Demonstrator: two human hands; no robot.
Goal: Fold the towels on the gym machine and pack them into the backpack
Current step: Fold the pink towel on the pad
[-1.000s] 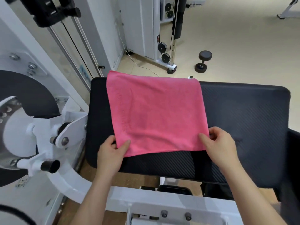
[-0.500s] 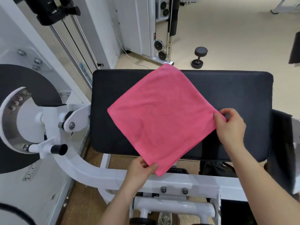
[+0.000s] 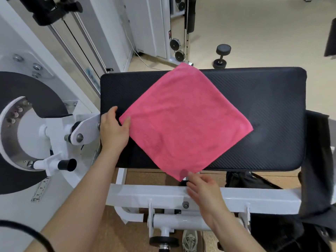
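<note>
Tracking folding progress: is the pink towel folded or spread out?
Spread out: the pink towel lies flat as a diamond on the black pad, no fold showing, near corner past the pad's front edge.
</note>
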